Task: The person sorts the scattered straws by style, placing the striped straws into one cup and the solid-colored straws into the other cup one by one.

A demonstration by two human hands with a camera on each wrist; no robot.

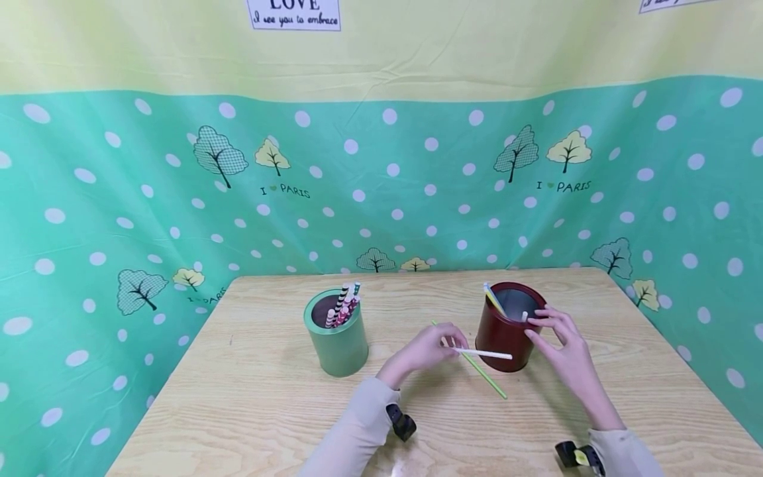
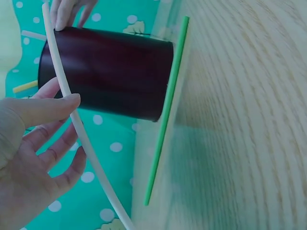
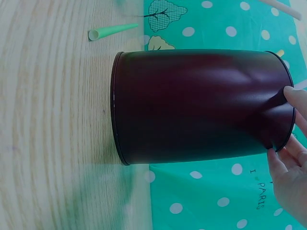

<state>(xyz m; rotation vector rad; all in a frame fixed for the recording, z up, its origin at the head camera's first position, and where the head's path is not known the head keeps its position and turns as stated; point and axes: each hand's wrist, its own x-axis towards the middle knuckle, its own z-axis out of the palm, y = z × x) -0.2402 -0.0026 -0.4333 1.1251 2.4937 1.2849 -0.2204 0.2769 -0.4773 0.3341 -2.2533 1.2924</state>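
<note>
My left hand (image 1: 432, 346) pinches a white straw (image 1: 485, 354) between thumb and fingers, its far end reaching in front of a dark red cylindrical container (image 1: 503, 341). A green straw (image 1: 485, 377) lies on the table under it, beside the container's base. At the container's right side, my right hand (image 1: 566, 351) grips the rim with thumb and fingers. One white straw end (image 1: 524, 317) shows inside near those fingers. Yellow and pale straws (image 1: 493, 298) lean out over the left rim. The left wrist view shows the held straw (image 2: 91, 136) slanting across the container (image 2: 110, 72).
A green cylindrical container (image 1: 340, 348) stands to the left, holding several patterned straws (image 1: 344, 308) in black, pink and white. The wooden table (image 1: 250, 411) runs back to a green dotted cloth (image 1: 411, 218) that hangs behind and at both sides.
</note>
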